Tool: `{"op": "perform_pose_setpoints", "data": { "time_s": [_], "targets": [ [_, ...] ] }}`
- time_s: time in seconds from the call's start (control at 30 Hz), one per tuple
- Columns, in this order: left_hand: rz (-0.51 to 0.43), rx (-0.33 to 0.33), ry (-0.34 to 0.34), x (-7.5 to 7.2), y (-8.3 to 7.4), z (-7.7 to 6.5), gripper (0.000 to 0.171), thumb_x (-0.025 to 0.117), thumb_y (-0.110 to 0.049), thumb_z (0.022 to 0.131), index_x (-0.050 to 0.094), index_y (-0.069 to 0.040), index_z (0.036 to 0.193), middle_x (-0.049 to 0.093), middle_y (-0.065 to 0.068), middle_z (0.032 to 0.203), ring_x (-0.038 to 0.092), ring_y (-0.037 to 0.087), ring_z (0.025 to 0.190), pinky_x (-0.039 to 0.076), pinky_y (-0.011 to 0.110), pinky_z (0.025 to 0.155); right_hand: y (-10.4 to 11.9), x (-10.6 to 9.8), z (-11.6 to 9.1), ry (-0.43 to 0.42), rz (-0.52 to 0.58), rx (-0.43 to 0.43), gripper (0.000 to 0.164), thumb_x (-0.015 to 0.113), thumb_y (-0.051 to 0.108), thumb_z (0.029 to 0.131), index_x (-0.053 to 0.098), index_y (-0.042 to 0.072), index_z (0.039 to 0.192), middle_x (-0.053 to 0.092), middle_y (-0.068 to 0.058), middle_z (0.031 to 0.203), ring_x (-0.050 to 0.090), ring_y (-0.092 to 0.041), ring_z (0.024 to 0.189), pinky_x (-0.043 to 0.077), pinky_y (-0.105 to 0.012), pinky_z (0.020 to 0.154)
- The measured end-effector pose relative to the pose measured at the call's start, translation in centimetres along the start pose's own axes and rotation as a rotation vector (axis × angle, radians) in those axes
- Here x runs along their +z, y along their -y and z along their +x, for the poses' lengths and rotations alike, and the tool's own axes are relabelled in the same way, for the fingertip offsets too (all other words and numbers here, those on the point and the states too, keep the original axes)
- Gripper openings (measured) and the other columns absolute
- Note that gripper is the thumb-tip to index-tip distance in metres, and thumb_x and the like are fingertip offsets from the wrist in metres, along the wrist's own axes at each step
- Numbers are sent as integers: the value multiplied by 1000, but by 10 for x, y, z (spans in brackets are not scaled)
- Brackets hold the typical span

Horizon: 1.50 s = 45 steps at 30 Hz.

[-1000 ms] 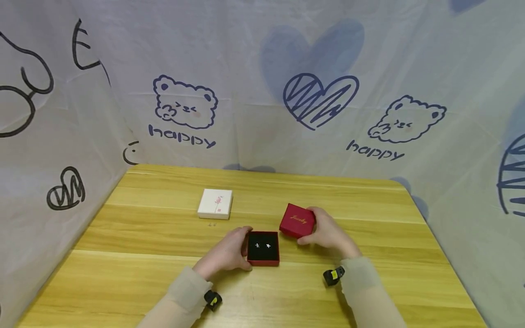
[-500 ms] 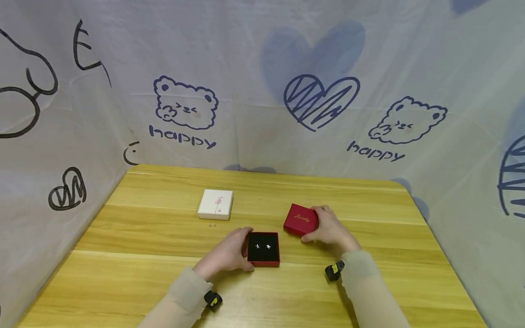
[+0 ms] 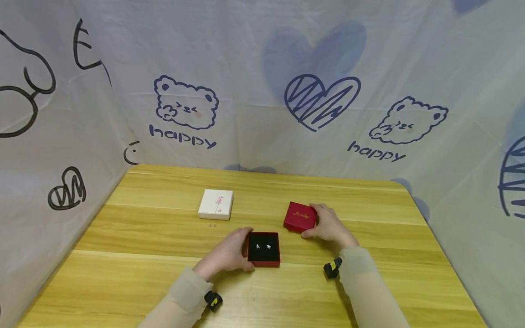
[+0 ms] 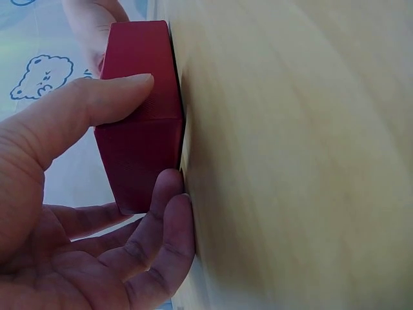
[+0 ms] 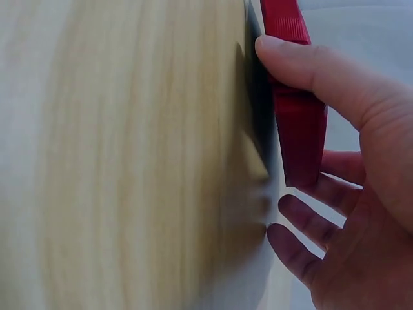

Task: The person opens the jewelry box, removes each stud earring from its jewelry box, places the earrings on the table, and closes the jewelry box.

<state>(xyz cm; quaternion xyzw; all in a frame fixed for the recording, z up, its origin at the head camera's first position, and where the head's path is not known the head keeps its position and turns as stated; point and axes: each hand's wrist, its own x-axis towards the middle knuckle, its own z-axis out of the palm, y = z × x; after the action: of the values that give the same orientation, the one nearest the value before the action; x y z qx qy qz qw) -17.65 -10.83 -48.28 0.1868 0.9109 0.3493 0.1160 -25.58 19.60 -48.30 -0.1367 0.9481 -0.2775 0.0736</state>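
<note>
In the head view a red jewelry box base point(image 3: 264, 263) with a black lining sits on the table. Two small silvery star-shaped studs point(image 3: 268, 247) show on the lining. My left hand point(image 3: 228, 252) grips the base from its left side; the left wrist view has the thumb on one red wall point(image 4: 139, 55) and fingers round the corner. To the right and farther back, my right hand point(image 3: 330, 226) pinches the red lid point(image 3: 299, 216), its gold lettering facing up. In the right wrist view the lid point(image 5: 299, 135) hangs close over its shadow.
A white box point(image 3: 215, 204) with a pink flower print stands farther back on the left. Just in front of it lie tiny pale pieces point(image 3: 212, 225), too small to make out. The wooden table point(image 3: 164, 278) ends at a printed cloth backdrop point(image 3: 250, 68).
The right hand has moved the red lid slightly to the right and turned it a little straighter. The left hand and the box base stay almost in place.
</note>
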Motion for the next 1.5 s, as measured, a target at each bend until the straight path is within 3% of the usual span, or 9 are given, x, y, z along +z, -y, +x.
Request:
{"op": "perform_pose_setpoints", "data": {
  "time_s": [0.5, 0.87, 1.03, 1.27, 1.5],
  "targets": [
    [5, -5, -8, 2, 1, 0, 102, 93, -15, 61, 37, 7, 144, 54, 20, 127, 53, 30, 109, 43, 49, 98, -9, 3, 6, 6, 14, 15, 101, 90, 24, 69, 34, -7, 147, 40, -28, 145, 38, -45, 126, 33, -56, 105],
    [-51, -8, 3, 1, 2, -2, 106, 92, -12, 61, 32, 10, 146, 52, 4, 94, 51, 15, 76, 47, 36, 77, -6, -2, -6, 13, 73, 20, 103, 89, 23, 71, 30, -1, 152, 29, -29, 150, 25, -48, 136, 25, -62, 108],
    [-68, 2, -7, 1, 2, -3, 104, 91, -12, 62, 33, 10, 145, 53, 4, 92, 52, 14, 73, 48, 31, 68, 3, -4, -17, -17, 71, 18, 97, 87, 25, 75, 31, 3, 152, 29, -26, 151, 24, -46, 137, 27, -63, 107],
    [-57, 20, -26, 1, 2, -5, 98, 91, -14, 63, 37, 11, 142, 53, 5, 91, 53, 13, 72, 48, 29, 66, 27, -1, -31, -95, 82, -66, 83, 84, 22, 79, 40, 5, 147, 36, -21, 147, 33, -41, 132, 36, -59, 103],
    [-58, 21, -23, 1, 2, -5, 96, 90, -13, 64, 39, 11, 141, 53, 5, 93, 53, 13, 73, 47, 30, 66, 50, 10, -41, -99, 94, -114, 67, 81, 22, 82, 51, 7, 140, 46, -13, 141, 45, -33, 126, 40, -52, 102]
  ]
}}
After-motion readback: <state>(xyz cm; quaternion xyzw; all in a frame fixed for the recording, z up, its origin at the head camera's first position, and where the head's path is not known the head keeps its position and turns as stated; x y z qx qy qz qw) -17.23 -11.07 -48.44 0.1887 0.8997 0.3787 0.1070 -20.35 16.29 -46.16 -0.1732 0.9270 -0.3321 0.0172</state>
